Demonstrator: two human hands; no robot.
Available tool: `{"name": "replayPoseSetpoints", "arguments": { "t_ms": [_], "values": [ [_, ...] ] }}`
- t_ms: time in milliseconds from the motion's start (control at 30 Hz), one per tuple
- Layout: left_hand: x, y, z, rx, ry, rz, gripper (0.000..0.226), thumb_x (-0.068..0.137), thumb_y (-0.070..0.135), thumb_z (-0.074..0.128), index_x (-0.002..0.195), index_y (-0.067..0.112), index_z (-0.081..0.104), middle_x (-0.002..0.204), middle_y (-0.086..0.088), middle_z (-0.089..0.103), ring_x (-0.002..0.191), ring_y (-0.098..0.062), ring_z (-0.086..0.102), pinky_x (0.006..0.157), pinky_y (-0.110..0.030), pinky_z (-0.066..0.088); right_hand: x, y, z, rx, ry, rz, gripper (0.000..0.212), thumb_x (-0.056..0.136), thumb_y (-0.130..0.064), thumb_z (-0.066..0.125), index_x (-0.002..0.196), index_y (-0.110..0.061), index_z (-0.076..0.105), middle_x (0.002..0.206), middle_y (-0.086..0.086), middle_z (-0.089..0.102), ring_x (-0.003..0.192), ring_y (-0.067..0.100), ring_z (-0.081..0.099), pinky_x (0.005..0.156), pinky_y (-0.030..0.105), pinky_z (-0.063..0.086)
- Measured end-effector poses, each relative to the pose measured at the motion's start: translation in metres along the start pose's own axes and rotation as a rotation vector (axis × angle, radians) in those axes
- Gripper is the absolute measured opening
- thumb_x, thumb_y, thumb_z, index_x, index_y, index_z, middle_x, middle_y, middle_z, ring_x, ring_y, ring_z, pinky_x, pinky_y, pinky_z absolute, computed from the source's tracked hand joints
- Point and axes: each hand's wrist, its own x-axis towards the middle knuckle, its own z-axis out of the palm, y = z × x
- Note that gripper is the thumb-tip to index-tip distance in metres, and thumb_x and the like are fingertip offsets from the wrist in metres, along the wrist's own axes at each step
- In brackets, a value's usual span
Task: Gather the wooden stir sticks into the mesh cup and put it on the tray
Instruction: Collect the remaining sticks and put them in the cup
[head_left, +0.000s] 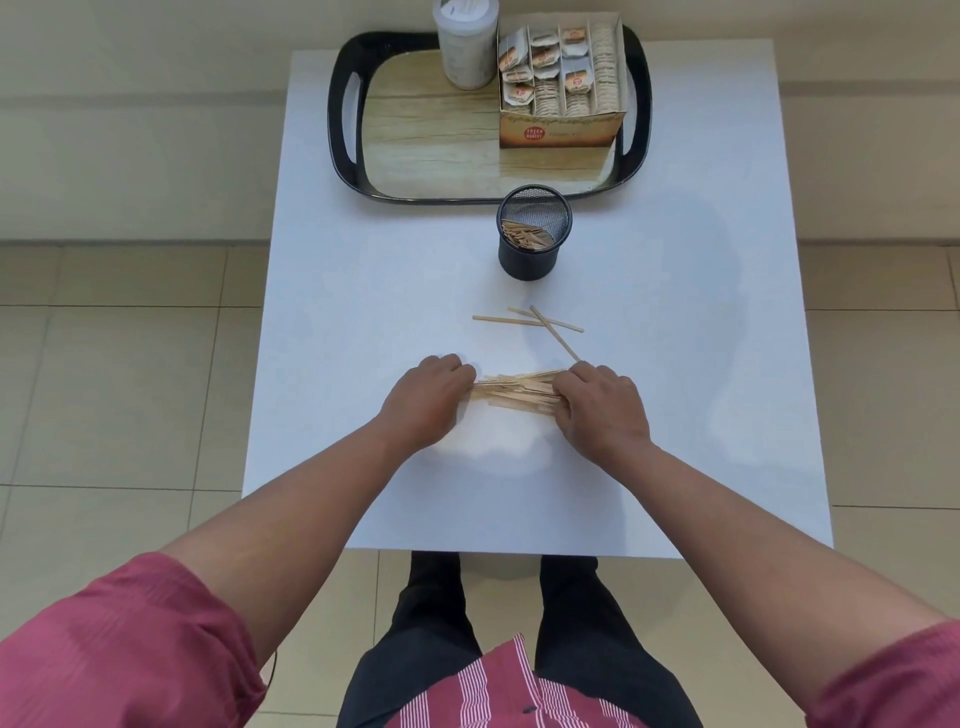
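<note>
White surface (363, 270) over a tiled floor. Black mesh cup (534, 236) stands upright just before the tray (343, 119), part filled with wooden sticks. Tray carries a white jar (466, 44) and a compartmented box (563, 83) of sachets. Main bundle of stir sticks (517, 391) lies between both hands: left hand (426, 402) and right hand (602, 410) each have fingers curled onto its ends. Three loose sticks (540, 325) lie nearer the cup

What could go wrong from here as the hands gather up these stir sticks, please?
Three loose sticks lie beyond the bundle and could be forgotten. Held only at its ends by the left hand and right hand, the bundle may spill. The mesh cup, already partly filled, might tip.
</note>
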Motion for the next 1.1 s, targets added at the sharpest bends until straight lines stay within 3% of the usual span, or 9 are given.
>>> {"name": "replayPoseSetpoints", "arguments": {
  "t_ms": [100,200,333,500,733,800,900,1000,1100],
  "values": [
    [0.001,0.001,-0.001,-0.021,-0.002,-0.003,0.011,0.095,0.012,0.049,0.097,0.009,0.060,0.095,-0.007,0.057,0.080,-0.031,0.050,0.066,-0.048,0.050,-0.001,0.000,0.004,-0.010,-0.049,0.025,0.029,0.083,-0.026,0.062,0.109,-0.015,0.064,0.115,0.002,0.060,0.097,0.033,0.054,0.073,0.040,0.044],
    [0.003,0.003,-0.003,-0.060,-0.027,-0.025,0.008,0.093,0.010,0.050,0.088,0.006,0.055,0.087,-0.010,0.056,0.077,-0.033,0.050,0.066,-0.049,0.048,0.000,-0.001,0.006,-0.004,-0.074,0.023,0.028,0.091,-0.026,0.058,0.116,-0.014,0.062,0.121,0.004,0.058,0.100,0.034,0.053,0.078,0.042,0.046],
    [0.005,0.003,-0.004,-0.095,-0.070,-0.047,0.005,0.090,0.008,0.053,0.095,0.008,0.053,0.090,-0.009,0.056,0.084,-0.034,0.052,0.070,-0.047,0.048,0.002,-0.002,0.007,0.036,-0.074,-0.014,0.015,0.099,-0.013,0.050,0.107,-0.010,0.062,0.108,0.010,0.061,0.089,0.036,0.055,0.074,0.042,0.043],
    [0.005,-0.003,-0.009,-0.092,-0.071,-0.082,0.006,0.087,0.006,0.055,0.093,0.008,0.057,0.094,-0.008,0.055,0.086,-0.034,0.055,0.071,-0.048,0.050,0.005,-0.004,0.001,0.063,-0.133,-0.006,0.012,0.092,-0.010,0.050,0.099,-0.012,0.059,0.099,0.008,0.061,0.088,0.033,0.054,0.077,0.043,0.046],
    [0.005,-0.011,-0.017,-0.123,-0.016,-0.157,0.020,0.082,-0.003,0.050,0.088,0.016,0.053,0.087,-0.003,0.051,0.084,-0.033,0.054,0.065,-0.042,0.047,0.002,-0.004,-0.002,0.301,-0.043,0.179,0.011,0.087,-0.011,0.057,0.097,-0.014,0.062,0.092,0.003,0.060,0.084,0.029,0.054,0.067,0.036,0.044],
    [0.003,-0.010,-0.017,-0.127,-0.014,-0.179,0.032,0.078,-0.004,0.046,0.095,0.021,0.052,0.087,-0.004,0.055,0.085,-0.034,0.055,0.067,-0.042,0.048,0.003,-0.003,-0.004,0.340,-0.039,0.225,0.012,0.087,-0.011,0.057,0.097,-0.015,0.062,0.093,0.001,0.058,0.084,0.027,0.055,0.068,0.037,0.047],
    [-0.001,-0.006,-0.012,-0.157,-0.038,-0.173,0.049,0.078,-0.004,0.043,0.121,0.017,0.053,0.105,-0.009,0.059,0.094,-0.034,0.055,0.079,-0.047,0.049,0.005,-0.003,-0.004,0.370,-0.046,0.241,0.012,0.085,-0.007,0.052,0.093,-0.015,0.057,0.090,0.002,0.055,0.084,0.028,0.054,0.066,0.037,0.044],
    [-0.005,-0.002,-0.005,-0.188,-0.058,-0.156,0.040,0.086,0.003,0.043,0.124,0.014,0.048,0.112,-0.009,0.057,0.096,-0.037,0.054,0.081,-0.048,0.048,0.006,-0.004,-0.002,0.351,-0.087,0.243,0.015,0.084,-0.005,0.046,0.091,-0.018,0.049,0.090,0.000,0.051,0.088,0.029,0.049,0.065,0.035,0.037],
    [-0.006,0.000,0.000,-0.147,-0.038,-0.170,0.031,0.093,0.022,0.047,0.124,0.017,0.047,0.105,-0.006,0.057,0.092,-0.036,0.055,0.075,-0.045,0.049,0.005,-0.003,0.001,0.286,-0.106,0.238,0.016,0.085,-0.007,0.042,0.092,-0.021,0.042,0.089,-0.002,0.046,0.084,0.030,0.048,0.063,0.036,0.034]
  ]
}}
